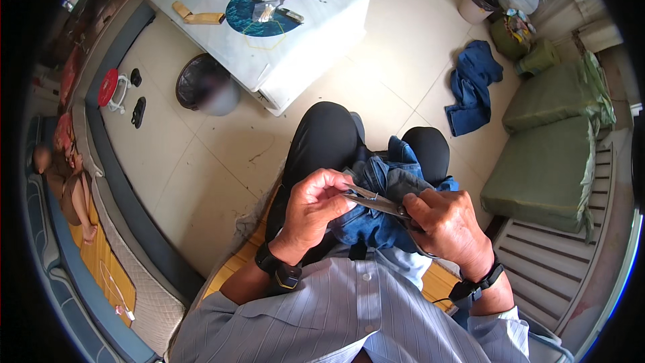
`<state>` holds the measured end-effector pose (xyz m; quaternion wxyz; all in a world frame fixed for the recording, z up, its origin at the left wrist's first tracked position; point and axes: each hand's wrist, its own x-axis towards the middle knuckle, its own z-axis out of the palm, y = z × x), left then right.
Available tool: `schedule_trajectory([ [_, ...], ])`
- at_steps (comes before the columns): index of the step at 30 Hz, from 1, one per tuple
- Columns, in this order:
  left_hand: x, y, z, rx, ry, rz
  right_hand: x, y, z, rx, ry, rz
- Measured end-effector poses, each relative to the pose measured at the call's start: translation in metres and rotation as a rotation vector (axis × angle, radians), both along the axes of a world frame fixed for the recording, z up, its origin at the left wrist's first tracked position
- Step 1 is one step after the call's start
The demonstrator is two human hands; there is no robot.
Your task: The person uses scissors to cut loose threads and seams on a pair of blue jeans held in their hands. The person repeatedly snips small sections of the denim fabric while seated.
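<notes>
Blue denim clothing [366, 228] lies bunched across my lap, over black trousers. My right hand [451, 225] grips a pair of metal scissors [381, 204], whose blades point left and stand slightly apart above the denim. At the blade tips, the thumb and fingers of my left hand [310, 205] are pinched together. A small pale scrap or thread shows between the blades, too small to name. What my left fingertips hold, if anything, is hidden. The scissor handles are mostly covered by my right hand.
Another denim garment [474, 84] lies on the tiled floor. Ahead stands a white table [329, 20] beside a lined bin [208, 87]. Green wrapped cushions [541, 171] rest on a slatted bench [544, 269] at right. A person [70, 191] reclines on the left sofa.
</notes>
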<state>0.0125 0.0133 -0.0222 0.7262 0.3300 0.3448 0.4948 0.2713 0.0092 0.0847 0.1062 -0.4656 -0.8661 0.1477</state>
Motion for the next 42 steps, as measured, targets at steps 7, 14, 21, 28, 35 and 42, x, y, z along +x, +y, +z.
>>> schedule_trajectory([
  [7, 0.002, -0.001, 0.003, -0.046, -0.050, 0.008, 0.000, -0.004, -0.005, 0.024, -0.010, -0.002],
  [14, 0.003, -0.002, 0.002, -0.057, -0.063, 0.002, -0.002, -0.005, -0.005, 0.074, -0.037, 0.004],
  [21, 0.003, -0.001, 0.006, -0.079, -0.064, -0.002, -0.003, -0.003, -0.005, 0.078, -0.045, 0.028],
  [28, 0.001, 0.000, 0.005, -0.066, -0.071, -0.020, -0.002, -0.004, -0.011, 0.048, -0.004, 0.022],
  [35, 0.002, 0.000, 0.009, -0.113, -0.066, -0.020, -0.003, -0.006, -0.014, 0.054, -0.017, 0.027],
  [42, 0.002, -0.001, 0.010, -0.142, -0.057, -0.008, -0.003, -0.008, -0.016, 0.052, -0.038, 0.022],
])
